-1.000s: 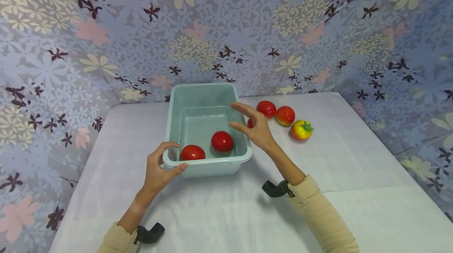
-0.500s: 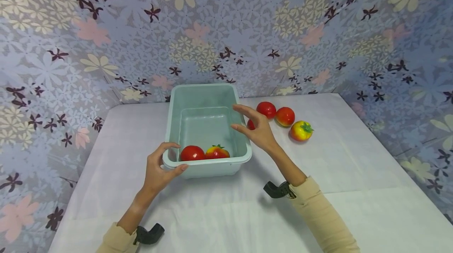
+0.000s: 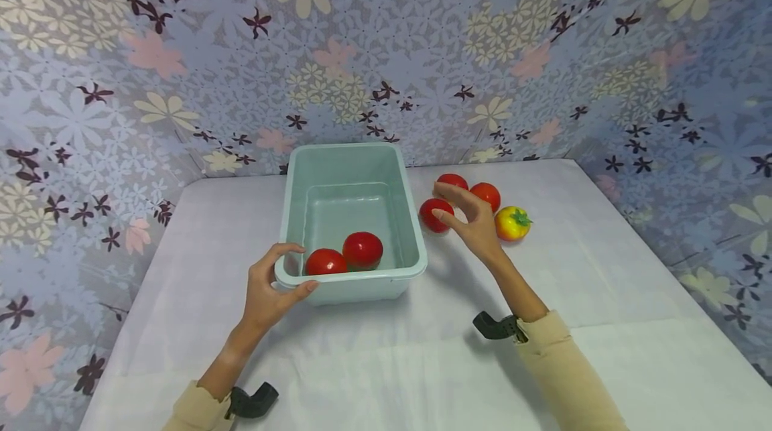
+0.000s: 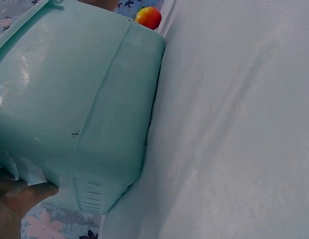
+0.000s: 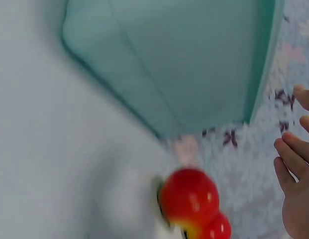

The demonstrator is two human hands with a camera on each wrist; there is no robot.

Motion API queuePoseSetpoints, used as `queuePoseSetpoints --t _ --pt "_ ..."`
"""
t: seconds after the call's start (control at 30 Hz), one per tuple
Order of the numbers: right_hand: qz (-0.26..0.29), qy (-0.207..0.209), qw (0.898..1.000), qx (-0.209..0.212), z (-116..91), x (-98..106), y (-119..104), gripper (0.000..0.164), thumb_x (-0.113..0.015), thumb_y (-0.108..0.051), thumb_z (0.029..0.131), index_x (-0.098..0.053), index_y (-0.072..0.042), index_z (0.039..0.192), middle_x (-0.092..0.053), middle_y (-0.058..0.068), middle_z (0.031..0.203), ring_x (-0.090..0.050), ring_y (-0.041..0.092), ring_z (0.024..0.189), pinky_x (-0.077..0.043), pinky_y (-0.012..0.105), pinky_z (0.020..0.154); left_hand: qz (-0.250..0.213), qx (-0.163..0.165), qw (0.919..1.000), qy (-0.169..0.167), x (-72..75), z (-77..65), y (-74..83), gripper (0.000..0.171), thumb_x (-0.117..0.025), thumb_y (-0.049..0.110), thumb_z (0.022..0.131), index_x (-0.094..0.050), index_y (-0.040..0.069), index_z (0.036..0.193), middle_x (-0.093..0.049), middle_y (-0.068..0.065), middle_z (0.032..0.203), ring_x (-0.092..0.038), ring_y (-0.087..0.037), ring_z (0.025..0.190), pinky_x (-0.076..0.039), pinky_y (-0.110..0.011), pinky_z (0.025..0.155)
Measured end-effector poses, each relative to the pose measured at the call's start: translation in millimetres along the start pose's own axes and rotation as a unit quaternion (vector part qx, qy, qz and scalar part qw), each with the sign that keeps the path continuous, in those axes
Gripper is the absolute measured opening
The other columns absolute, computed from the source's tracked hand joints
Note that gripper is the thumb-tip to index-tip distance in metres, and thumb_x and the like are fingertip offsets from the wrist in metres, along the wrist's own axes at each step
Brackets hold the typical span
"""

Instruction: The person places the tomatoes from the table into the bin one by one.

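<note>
My left hand (image 3: 268, 290) grips the near left corner of a pale green plastic bin (image 3: 356, 277), with the thumb on its outer front wall and fingers over the rim. In the left wrist view, fingertips (image 4: 42, 191) press the bin's wall. Two red tomatoes (image 3: 326, 262) lie side by side in the bin's near end. Right of the bin, my right hand (image 3: 479, 226) hovers with thumb and fingers spread apart over a red tomato (image 3: 431, 216), partly covering it. The right wrist view shows this hand (image 5: 298, 174) holding nothing, apart from the tomatoes (image 5: 189, 194).
Behind and right of my right hand sit another red tomato (image 3: 452, 179), an orange-red one (image 3: 487, 195) and a yellow-red one (image 3: 511, 224) with a green calyx. A white cloth covers the table (image 3: 374, 364). Flower-patterned fabric (image 3: 386, 49) stands behind and beside it.
My right hand has moved from over the bin's right rim to the tomatoes on the table. The right-hand tomato in the bin has rolled about against the other. My left hand stays put.
</note>
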State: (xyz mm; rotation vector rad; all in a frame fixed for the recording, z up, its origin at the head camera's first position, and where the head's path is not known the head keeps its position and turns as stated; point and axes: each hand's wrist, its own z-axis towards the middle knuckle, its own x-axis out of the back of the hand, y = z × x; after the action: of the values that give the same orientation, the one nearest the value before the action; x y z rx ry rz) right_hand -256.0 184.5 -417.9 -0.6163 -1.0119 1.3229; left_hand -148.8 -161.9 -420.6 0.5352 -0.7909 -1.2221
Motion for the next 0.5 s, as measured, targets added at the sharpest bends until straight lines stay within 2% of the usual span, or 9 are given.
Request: queuePoseSetpoints --t 0.17,0.3,0.4,0.5 --pt "-0.031 0.028 0.999 -0.011 -2 21 15 0.048 -0.068 0.004 0.086 -0.056 0.006 0.132 -0.057 0.025 0.134 -0.050 0.035 0.130 -0.040 0.034 0.109 -0.001 0.000 1.0000 0.007 2.8 -1.9 -0.2 0.043 -0.075 -0.011 0.062 -0.062 -0.010 0.103 -0.065 0.014 0.104 -0.055 0.002 0.101 -0.046 -0.018 0.092" --pt "-0.047 0.044 0.997 -0.045 -7 40 12 0.048 -0.068 0.006 0.085 -0.054 0.010 0.131 -0.055 0.028 0.135 -0.047 0.038 0.131 -0.043 0.026 0.104 -0.005 -0.004 1.0000 0.005 2.4 -2.0 -0.4 0.042 -0.075 -0.010 0.063 -0.061 -0.010 0.103 -0.064 0.013 0.103 -0.054 0.003 0.100 -0.048 -0.018 0.087" --pt "-0.062 0.058 0.993 -0.081 -14 55 10 0.050 -0.070 0.002 0.086 -0.054 0.008 0.133 -0.053 0.029 0.136 -0.046 0.037 0.133 -0.041 0.030 0.107 -0.011 -0.008 0.9999 0.004 0.4 -1.8 -2.9 0.042 -0.076 -0.008 0.064 -0.061 -0.010 0.103 -0.065 0.010 0.103 -0.054 0.003 0.100 -0.047 -0.018 0.088" --pt "-0.084 0.075 0.988 -0.105 -20 70 21 0.052 -0.071 -0.001 0.086 -0.053 0.005 0.135 -0.052 0.027 0.139 -0.046 0.034 0.134 -0.038 0.036 0.111 -0.014 -0.005 0.9999 0.004 -1.9 -4.5 -15.4 0.044 -0.077 -0.009 0.063 -0.062 -0.010 0.104 -0.065 0.009 0.104 -0.054 0.001 0.101 -0.046 -0.019 0.090"
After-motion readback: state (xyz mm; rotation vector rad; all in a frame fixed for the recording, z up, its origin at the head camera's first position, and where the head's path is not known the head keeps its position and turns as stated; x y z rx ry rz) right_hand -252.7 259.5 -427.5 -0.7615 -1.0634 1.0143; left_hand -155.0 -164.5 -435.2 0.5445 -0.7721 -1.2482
